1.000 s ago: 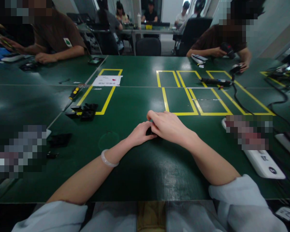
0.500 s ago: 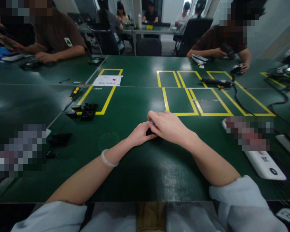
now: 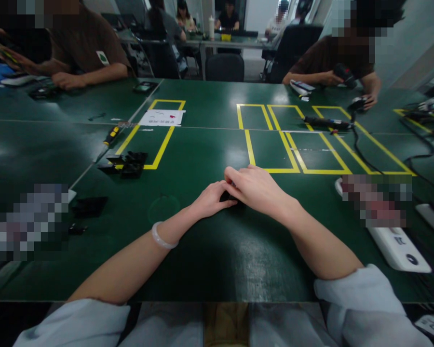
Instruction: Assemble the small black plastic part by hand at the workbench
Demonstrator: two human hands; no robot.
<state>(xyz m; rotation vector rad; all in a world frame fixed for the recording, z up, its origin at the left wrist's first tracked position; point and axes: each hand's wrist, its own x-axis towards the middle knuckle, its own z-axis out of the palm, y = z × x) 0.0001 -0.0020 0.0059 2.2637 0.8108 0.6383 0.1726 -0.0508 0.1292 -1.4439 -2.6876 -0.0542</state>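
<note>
My left hand (image 3: 214, 200) and my right hand (image 3: 255, 187) meet just above the green table (image 3: 202, 260), in front of me. The left fingers are closed together and point right, with the thumb beneath. Over them curls my right hand, its bent fingers touching the left fingertips. Something dark shows in the small gap between the hands, but the fingers hide nearly all of it and I cannot make it out. Several black plastic parts (image 3: 132, 165) lie beyond my left hand, and another flat black piece (image 3: 90, 206) lies further left.
Yellow tape outlines (image 3: 251, 149) mark the table. A yellow-black screwdriver (image 3: 111, 136) and a white paper (image 3: 162, 117) lie left. At right are a corded black electric screwdriver (image 3: 325, 123) and a long white device (image 3: 396, 248). Two co-workers sit opposite, one holding a dark power tool (image 3: 345, 75).
The view has shifted slightly. My hands stay together in nearly the same pose, with only a small movement of the right fingers.
</note>
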